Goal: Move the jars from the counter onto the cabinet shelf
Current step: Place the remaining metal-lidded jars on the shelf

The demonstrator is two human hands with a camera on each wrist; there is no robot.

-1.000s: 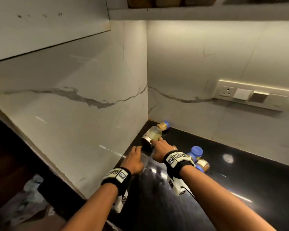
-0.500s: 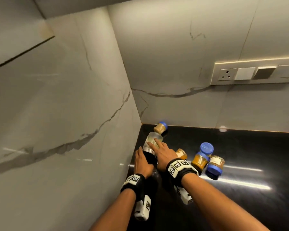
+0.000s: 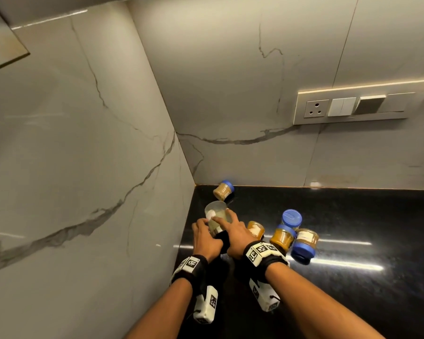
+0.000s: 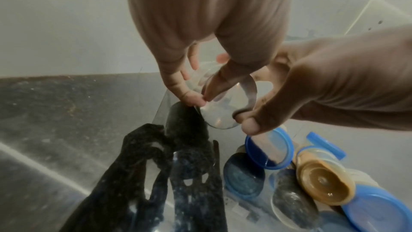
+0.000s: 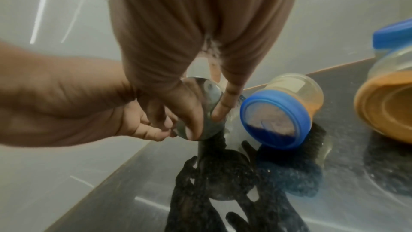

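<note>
Head view: left hand (image 3: 207, 237) and right hand (image 3: 233, 234) fingers clamp clear jar (image 3: 215, 217).

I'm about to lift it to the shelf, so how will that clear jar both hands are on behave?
The clear jar looks smooth and glossy, so probably slippery. Only a little pale content shows inside, so likely light. It lies tilted between the left hand and right hand, so it may roll if released.

Veined marble walls (image 3: 83, 155), a switch-and-socket panel (image 3: 352, 107) on the back one.
</note>
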